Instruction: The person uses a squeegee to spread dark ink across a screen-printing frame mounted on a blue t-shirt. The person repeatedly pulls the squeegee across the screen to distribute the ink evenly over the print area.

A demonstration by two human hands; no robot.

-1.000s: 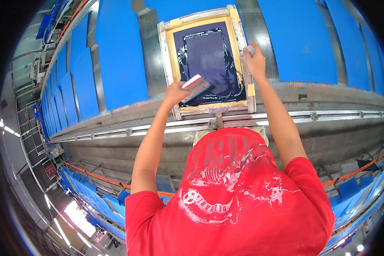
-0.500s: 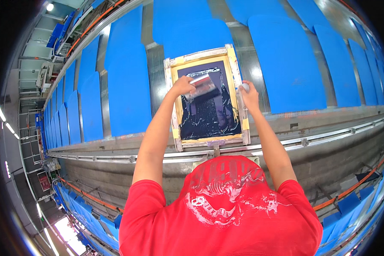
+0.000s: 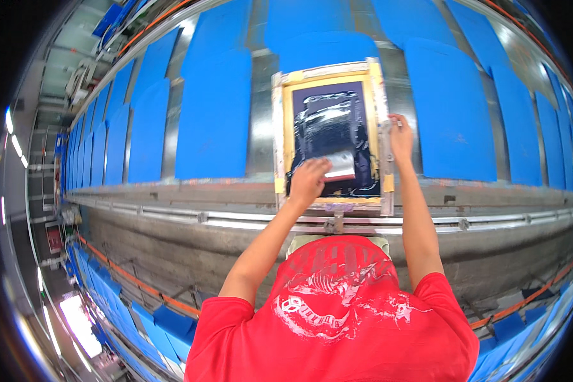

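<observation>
My left hand (image 3: pixel 309 181) is closed on a squeegee (image 3: pixel 342 167) with a pale blade. The squeegee rests low in a screen-printing frame (image 3: pixel 377 95), across dark, glossy ink (image 3: pixel 328 134) spread over the mesh. Yellow tape lines the inside of the worn whitish frame, which overlaps the near end of a blue panel (image 3: pixel 328 48). At the frame's right rail, my right hand (image 3: pixel 401 140) has its fingers closed at the outer edge; exactly what they pinch is partly hidden.
Rows of blue panels (image 3: pixel 213 114) lie on the long grey table to both sides. A metal rail (image 3: pixel 248 223) runs along its near edge, with a bracket (image 3: pixel 338 221) below the frame. Behind me are an orange bar (image 3: pixel 143 283) and more blue panels (image 3: pixel 172 321).
My left hand has pulled the squeegee from the upper part of the screen down toward me, leaving smoother ink behind. My right hand stays by the right rail. The view has shifted slightly.
</observation>
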